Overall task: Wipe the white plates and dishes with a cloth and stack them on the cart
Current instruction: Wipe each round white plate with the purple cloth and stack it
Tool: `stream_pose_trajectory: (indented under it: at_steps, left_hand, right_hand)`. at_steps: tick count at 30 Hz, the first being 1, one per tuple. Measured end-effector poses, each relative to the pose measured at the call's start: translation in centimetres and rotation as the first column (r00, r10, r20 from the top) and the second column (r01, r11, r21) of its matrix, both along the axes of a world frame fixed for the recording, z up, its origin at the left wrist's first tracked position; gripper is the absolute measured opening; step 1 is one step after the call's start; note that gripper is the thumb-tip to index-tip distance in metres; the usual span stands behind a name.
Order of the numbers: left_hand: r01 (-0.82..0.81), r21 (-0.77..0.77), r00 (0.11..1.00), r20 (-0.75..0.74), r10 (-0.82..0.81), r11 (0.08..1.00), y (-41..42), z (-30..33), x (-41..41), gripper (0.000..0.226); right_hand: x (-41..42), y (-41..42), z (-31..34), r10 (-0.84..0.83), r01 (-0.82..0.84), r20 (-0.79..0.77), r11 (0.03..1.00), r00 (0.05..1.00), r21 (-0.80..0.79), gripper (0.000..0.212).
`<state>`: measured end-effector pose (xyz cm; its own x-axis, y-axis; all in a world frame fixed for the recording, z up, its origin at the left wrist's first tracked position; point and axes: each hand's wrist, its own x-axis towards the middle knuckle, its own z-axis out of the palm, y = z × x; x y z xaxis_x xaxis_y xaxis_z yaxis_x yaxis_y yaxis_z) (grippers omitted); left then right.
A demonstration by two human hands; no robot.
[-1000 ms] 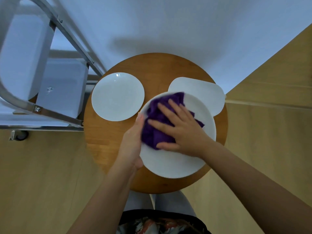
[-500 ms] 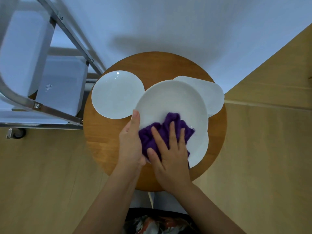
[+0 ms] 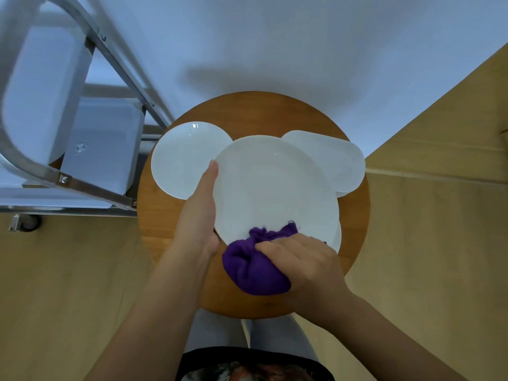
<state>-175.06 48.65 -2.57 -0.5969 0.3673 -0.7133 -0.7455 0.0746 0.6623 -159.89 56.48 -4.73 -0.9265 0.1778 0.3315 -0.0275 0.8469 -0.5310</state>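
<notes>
A large white plate [image 3: 272, 185] is lifted over the round wooden table [image 3: 354, 237]. My left hand [image 3: 202, 213] grips its left rim, thumb on top along the edge. My right hand [image 3: 302, 264] clutches a bunched purple cloth [image 3: 253, 266] at the plate's near rim. Part of the cloth hangs off the edge below the plate. A smaller round white plate [image 3: 181, 158] lies on the table at the left. A white dish with rounded corners [image 3: 332, 158] lies at the right, partly hidden behind the large plate.
A metal cart [image 3: 82, 185] with white shelves [image 3: 101, 144] and a caster stands left of the table, its frame close to the small plate. A white wall rises behind the table. Wooden floor [image 3: 426, 257] lies around it. My legs show under the table's near edge.
My right hand has dragged the cloth from the plate's middle down to its near rim and bunched it up. The plate has been lifted closer to the camera. My left hand keeps its hold.
</notes>
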Motion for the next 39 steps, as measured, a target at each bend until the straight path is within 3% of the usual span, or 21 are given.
stream_pose_trajectory:
  at_steps: [2,3,4,5,7,9,12,14,16,17,19,21,23,25,27,28,29,31,35,39]
  left_hand:
    - [0.187,-0.006,0.98,-0.071,-0.187,0.982,-0.2,0.8,-0.6,0.066]
    - [0.295,-0.049,0.943,-0.148,-0.299,0.954,-0.2,1.1,-0.7,0.077]
    - [0.374,-0.12,0.891,-0.231,-0.392,0.92,-0.1,1.3,-0.9,0.081]
    - [0.403,-0.192,0.848,-0.29,-0.444,0.895,0.1,1.3,-1.1,0.08]
    - [0.338,-0.292,0.832,-0.353,-0.429,0.895,0.4,0.4,-1.6,0.072]
    - [0.255,-0.318,0.888,-0.298,-0.352,0.913,0.0,-0.9,-1.8,0.054]
    - [0.173,-0.253,0.98,-0.054,-0.193,0.952,-0.9,-3.2,-1.4,0.049]
    - [-0.007,-0.259,0.999,0.034,0.016,0.966,-1.2,-4.2,-1.4,0.046]
    - [-0.097,-0.319,0.995,-0.01,0.098,0.943,-1.2,-4.8,-1.4,0.038]
    - [-0.136,-0.334,0.991,-0.059,0.123,0.933,-1.2,-4.8,-1.5,0.036]
    - [-0.191,-0.348,0.975,-0.179,0.135,0.918,-1.2,-4.8,-1.9,0.033]
    - [-0.192,-0.374,0.943,-0.326,0.065,0.907,-1.2,-4.0,-2.4,0.032]
    - [-0.16,-0.408,0.878,-0.474,-0.059,0.899,-0.8,-3.0,-2.7,0.036]
    - [-0.08,-0.445,0.802,-0.56,-0.208,0.892,0.0,-2.0,-2.5,0.039]
    - [0.004,-0.445,0.737,-0.604,-0.304,0.896,0.7,-1.3,-1.9,0.041]
    - [0.044,-0.429,0.725,-0.607,-0.324,0.902,0.9,-1.0,-1.6,0.042]
    - [0.081,-0.402,0.729,-0.6,-0.329,0.912,1.1,-0.8,-1.4,0.041]
    - [0.129,-0.368,0.737,-0.586,-0.338,0.921,1.1,-0.4,-1.3,0.038]
    - [0.211,-0.457,0.636,-0.607,-0.477,0.864,0.6,-0.3,-1.9,0.044]
    - [0.259,-0.478,0.523,-0.661,-0.538,0.839,0.1,0.2,-2.2,0.05]
  right_hand:
    - [-0.5,0.3,2.4,-0.089,0.099,0.046,0.918,0.995,-0.384,0.037]
    - [-0.7,0.6,3.4,-0.173,0.209,0.117,0.77,0.978,-0.603,0.041]
    - [-0.9,1.1,4.0,-0.257,0.308,0.192,0.563,0.947,-0.767,0.046]
    - [-1.0,1.7,4.2,-0.303,0.364,0.26,0.364,0.917,-0.857,0.051]
    - [-1.0,2.9,3.9,-0.305,0.318,0.29,0.047,0.907,-0.947,0.059]
    - [-1.1,3.7,3.3,-0.323,0.202,0.254,-0.186,0.912,-0.962,0.054]
    - [-0.8,4.2,1.8,-0.364,0.146,0.298,-0.391,0.882,-0.909,0.041]
    - [-0.4,4.6,0.7,-0.367,0.162,0.338,-0.434,0.866,-0.886,0.039]
    - [-0.2,5.1,-0.1,-0.355,0.243,0.396,-0.405,0.847,-0.882,0.038]
    - [-0.1,5.3,-0.3,-0.372,0.34,0.446,-0.317,0.814,-0.885,0.04]
    - [-0.2,5.7,-0.7,-0.485,0.61,0.541,-0.02,0.687,-0.792,0.047]
    - [-0.3,5.7,-0.7,-0.573,0.693,0.502,0.167,0.647,-0.701,0.055]
    - [-0.9,5.6,-0.2,-0.554,0.609,0.389,0.291,0.736,-0.738,0.065]
    - [-2.2,5.3,1.0,-0.406,0.418,0.212,0.533,0.889,-0.736,0.054]
    - [-4.0,4.8,1.9,-0.14,0.173,0.105,0.864,0.985,-0.474,0.059]
    - [-4.8,4.5,1.9,-0.013,0.037,0.093,0.966,0.996,-0.257,0.062]
    - [-5.5,4.3,1.9,0.076,-0.07,0.104,0.995,0.992,-0.064,0.065]
    - [-6.4,4.2,2.2,0.177,-0.197,0.166,0.974,0.97,0.114,0.069]
    - [-6.7,5.0,2.3,0.229,-0.29,0.258,0.929,0.939,0.23,0.062]
    - [-7.3,6.6,2.5,0.259,-0.339,0.307,0.908,0.916,0.245,0.072]
